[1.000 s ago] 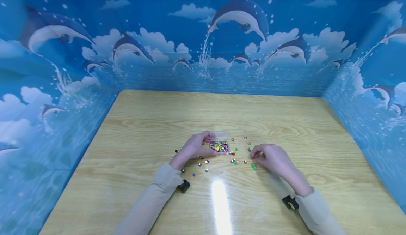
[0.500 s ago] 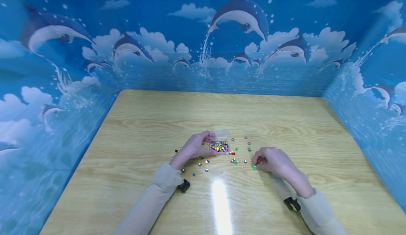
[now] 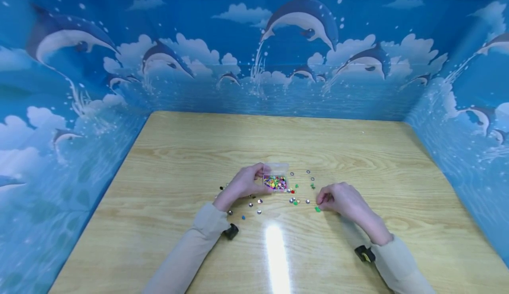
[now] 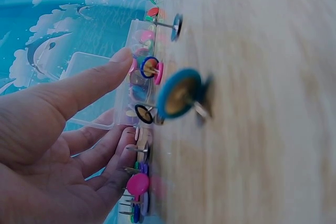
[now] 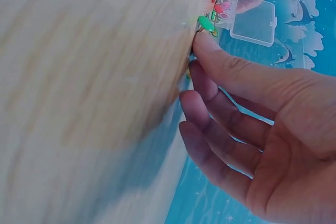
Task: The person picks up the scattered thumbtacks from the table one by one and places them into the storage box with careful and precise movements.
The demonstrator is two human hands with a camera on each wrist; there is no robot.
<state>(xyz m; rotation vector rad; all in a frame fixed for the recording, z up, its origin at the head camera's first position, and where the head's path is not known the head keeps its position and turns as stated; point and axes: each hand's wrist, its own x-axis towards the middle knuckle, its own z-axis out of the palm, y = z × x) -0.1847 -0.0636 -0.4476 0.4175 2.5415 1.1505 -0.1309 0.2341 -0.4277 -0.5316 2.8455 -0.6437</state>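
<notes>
My left hand [image 3: 243, 184] steadies a small clear plastic box [image 4: 135, 30], thumb along its near side and fingers around its far side. Its hinged lid [image 3: 276, 168] stands open. Colourful thumbtacks [image 3: 274, 182] fill the box. To the right, my right hand [image 3: 345, 200] is low over the table, thumb and index fingertips pinched together; a thumbtack between them is mostly hidden. Right by the thumb tip lies a green thumbtack [image 5: 206, 23]. In the left wrist view, a blue-rimmed thumbtack [image 4: 180, 94] lies close to the camera.
Loose silver thumbtacks [image 3: 291, 201] and a red thumbtack [image 3: 293, 192] lie right of the box. A blue thumbtack [image 3: 243, 217] and several others are scattered near the left wrist. The wooden table [image 3: 191, 148] is bounded by dolphin-print walls [image 3: 246, 82].
My right hand has dropped slightly towards the front, to the green thumbtacks, and its fingertips have closed together there. Less green shows beside them now. My left hand keeps its place at the box.
</notes>
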